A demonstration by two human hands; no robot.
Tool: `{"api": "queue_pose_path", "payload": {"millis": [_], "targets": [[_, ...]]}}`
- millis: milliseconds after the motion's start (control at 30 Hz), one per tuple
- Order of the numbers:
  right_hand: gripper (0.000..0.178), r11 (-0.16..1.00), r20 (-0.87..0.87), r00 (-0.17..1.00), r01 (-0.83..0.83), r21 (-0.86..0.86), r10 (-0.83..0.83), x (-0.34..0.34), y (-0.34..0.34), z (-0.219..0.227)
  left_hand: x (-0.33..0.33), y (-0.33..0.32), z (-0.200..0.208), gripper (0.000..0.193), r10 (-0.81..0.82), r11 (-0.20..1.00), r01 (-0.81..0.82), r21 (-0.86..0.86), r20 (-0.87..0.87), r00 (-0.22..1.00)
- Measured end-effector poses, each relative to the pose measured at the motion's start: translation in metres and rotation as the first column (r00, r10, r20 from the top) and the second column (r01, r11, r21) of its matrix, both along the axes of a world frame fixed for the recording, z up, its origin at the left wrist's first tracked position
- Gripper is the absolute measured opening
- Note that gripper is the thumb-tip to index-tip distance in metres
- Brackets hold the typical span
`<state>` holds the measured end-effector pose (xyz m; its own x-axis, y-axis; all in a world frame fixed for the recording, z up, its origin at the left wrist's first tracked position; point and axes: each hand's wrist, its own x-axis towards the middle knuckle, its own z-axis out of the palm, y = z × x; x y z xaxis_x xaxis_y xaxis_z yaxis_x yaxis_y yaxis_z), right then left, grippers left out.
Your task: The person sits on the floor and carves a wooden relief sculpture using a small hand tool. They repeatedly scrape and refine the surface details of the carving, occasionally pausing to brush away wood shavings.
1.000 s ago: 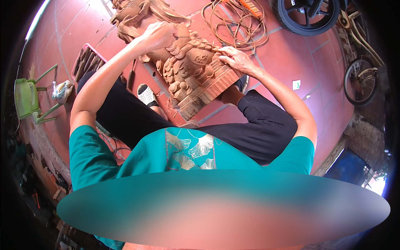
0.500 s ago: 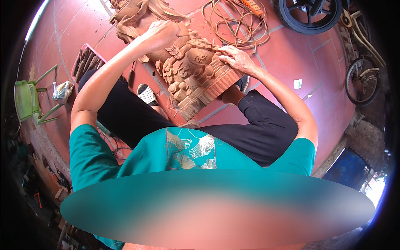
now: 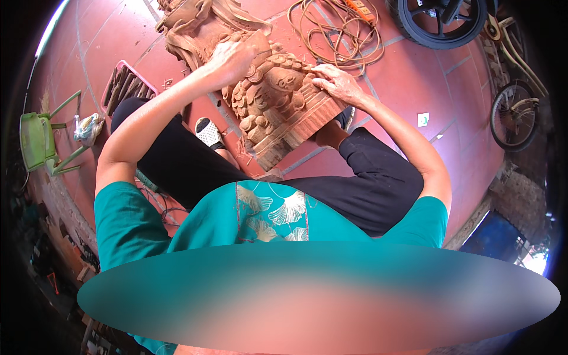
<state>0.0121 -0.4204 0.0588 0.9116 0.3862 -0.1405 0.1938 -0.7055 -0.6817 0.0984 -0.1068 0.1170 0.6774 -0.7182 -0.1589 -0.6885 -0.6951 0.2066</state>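
A reddish-brown wood carving (image 3: 281, 83) lies aslant on the floor between my legs, its stepped base (image 3: 296, 127) toward me. Rounded scales, curls and flowing folds cover its surface. Over the carved middle, my left hand (image 3: 232, 62) is closed. A thin dark sliver shows by its fingers, too small to name. My right hand (image 3: 337, 83) lies on the right side of the base, fingers stretched over the edge and slightly apart. Its thumb side is partly hidden.
Left of the carving stands a pink basket (image 3: 124, 66) of carving tools, with a green plastic chair (image 3: 38, 139) and a plastic bag (image 3: 89, 129) beyond. A coiled orange cable (image 3: 337, 41), a black wheel (image 3: 435, 23) and a bicycle wheel (image 3: 513, 115) lie to the right.
My left hand has moved a little toward me along the carving, still closed. My right hand stays in place on the base, and the carving has barely shifted.
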Motion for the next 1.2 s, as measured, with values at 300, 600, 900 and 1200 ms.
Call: {"api": "queue_pose_path", "payload": {"millis": [300,600,900,1200], "targets": [[0.042,1.0,-0.004,1.0,-0.014,-0.025,0.013,0.0,-0.001,-0.004,-0.019,0.007,-0.01,0.025,0.045,0.999,-0.045,0.005,0.001,0.999],[0.043,0.999,-0.006,0.999,-0.044,-0.027,0.044,0.002,0.002,0.005,-0.008,0.03,-0.021,0.027,0.105,0.966,-0.125,-0.227,-0.099,0.99],[0.041,0.998,0.007,0.998,-0.058,-0.036,0.058,0.002,-0.001,0.003,0.02,0.002,0.021,0.023,0.056,0.998,-0.051,0.034,-0.15,0.987],[0.043,1.0,0.007,1.0,-0.018,-0.018,0.018,-0.003,-0.001,-0.002,-0.004,-0.001,0.014,0.013,-0.031,0.999,0.03,0.042,0.027,0.999]]}}
